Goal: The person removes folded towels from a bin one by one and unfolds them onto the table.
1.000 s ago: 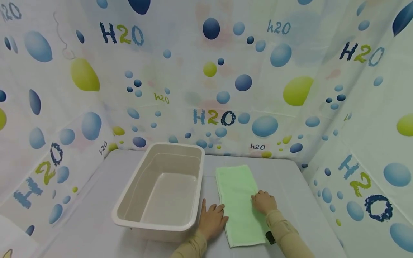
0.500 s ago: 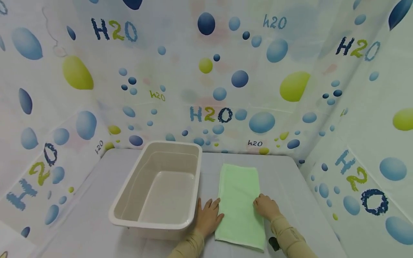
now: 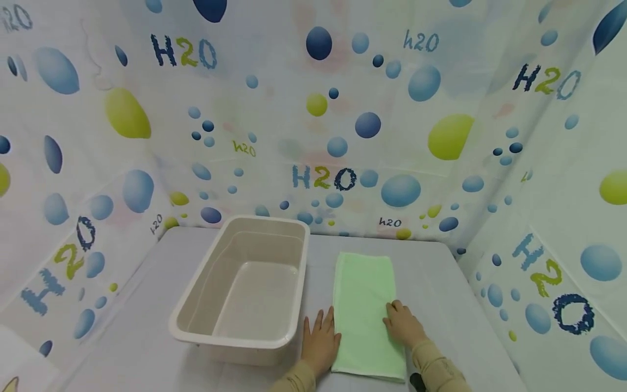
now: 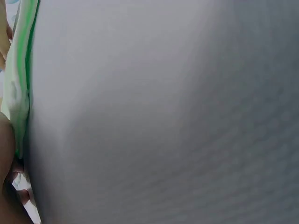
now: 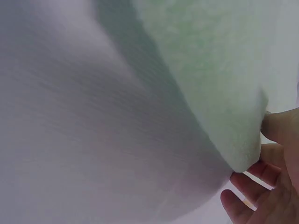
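A light green folded towel point(image 3: 364, 332) lies flat on the table, long side running away from me. My left hand point(image 3: 320, 343) rests on the table with fairly straight fingers, along the towel's left edge; in the left wrist view only part of that hand point(image 4: 6, 154) shows, beside the towel's layered edge point(image 4: 21, 84). At the towel's right edge is my right hand point(image 3: 405, 325), fingers bent. The right wrist view shows the right hand point(image 5: 275, 172) with thumb and fingers on either side of the towel's edge point(image 5: 224, 116), pinching it.
A beige rectangular basin point(image 3: 259, 344) stands left of the towel, close to my left hand. The table point(image 3: 122, 348) has a pale cover. A patterned curtain point(image 3: 274, 109) encloses the back and sides. A small dark object point(image 3: 417, 383) shows by the right sleeve.
The towel has turned from a slant to nearly straight, its far end shifting right and its near left corner shifting left. Both hands have slid slightly nearer along its sides.
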The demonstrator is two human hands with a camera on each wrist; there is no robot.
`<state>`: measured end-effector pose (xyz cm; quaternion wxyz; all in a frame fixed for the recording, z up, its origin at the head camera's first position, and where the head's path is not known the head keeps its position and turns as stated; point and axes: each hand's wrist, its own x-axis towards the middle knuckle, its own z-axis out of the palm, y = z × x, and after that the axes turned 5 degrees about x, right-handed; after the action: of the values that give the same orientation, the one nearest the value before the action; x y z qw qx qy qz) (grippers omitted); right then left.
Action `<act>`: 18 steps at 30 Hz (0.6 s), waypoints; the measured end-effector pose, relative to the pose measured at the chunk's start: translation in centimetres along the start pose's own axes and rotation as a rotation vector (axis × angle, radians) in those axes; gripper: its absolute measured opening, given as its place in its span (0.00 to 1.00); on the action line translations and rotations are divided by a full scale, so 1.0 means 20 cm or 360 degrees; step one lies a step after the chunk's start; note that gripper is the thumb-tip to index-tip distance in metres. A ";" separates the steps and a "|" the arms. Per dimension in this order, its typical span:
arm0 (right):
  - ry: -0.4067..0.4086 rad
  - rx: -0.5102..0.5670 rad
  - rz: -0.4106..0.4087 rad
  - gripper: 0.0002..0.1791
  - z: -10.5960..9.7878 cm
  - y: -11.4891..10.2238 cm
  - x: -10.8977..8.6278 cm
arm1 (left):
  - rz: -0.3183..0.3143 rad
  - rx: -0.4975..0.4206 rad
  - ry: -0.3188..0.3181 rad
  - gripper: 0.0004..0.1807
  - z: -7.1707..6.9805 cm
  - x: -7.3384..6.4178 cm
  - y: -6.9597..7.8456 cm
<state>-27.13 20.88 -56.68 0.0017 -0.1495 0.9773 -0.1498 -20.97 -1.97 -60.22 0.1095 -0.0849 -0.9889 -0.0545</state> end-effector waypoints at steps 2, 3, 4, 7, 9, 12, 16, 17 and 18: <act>-0.0026 0.0011 0.0004 0.25 0.00 0.01 0.01 | -0.0010 0.0006 0.0004 0.23 -0.01 -0.01 0.01; -0.0042 0.0008 0.0006 0.25 0.00 0.01 0.02 | -0.0008 0.0009 0.0009 0.24 -0.01 -0.01 0.02; -0.0056 0.0006 0.0010 0.25 -0.01 0.01 0.02 | -0.0003 0.0016 0.0011 0.25 -0.01 -0.02 0.02; -0.0075 -0.0020 0.0014 0.23 -0.03 -0.01 0.03 | 0.0037 0.0043 0.0067 0.27 0.01 -0.02 0.00; -0.0049 -0.0092 0.0013 0.21 -0.05 -0.05 0.04 | 0.0055 0.0044 0.0106 0.28 0.03 -0.01 -0.03; 0.0042 -0.0230 -0.0002 0.19 -0.05 -0.13 0.06 | 0.0045 -0.0024 0.0164 0.28 0.07 0.03 -0.05; 0.0056 -0.0155 -0.0098 0.21 -0.03 -0.26 0.13 | -0.0019 -0.0191 0.0225 0.23 0.09 0.10 -0.08; 0.0021 -0.0083 -0.0148 0.22 -0.02 -0.30 0.15 | -0.0026 -0.0196 0.0232 0.22 0.09 0.12 -0.08; -0.0026 -0.0004 -0.0199 0.22 -0.02 -0.33 0.18 | -0.0024 -0.0186 0.0244 0.22 0.09 0.14 -0.09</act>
<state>-28.62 13.97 -54.21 0.0001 -0.2114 0.9662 -0.1473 -24.42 -3.10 -61.55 0.1793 -0.0792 -0.9733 -0.1194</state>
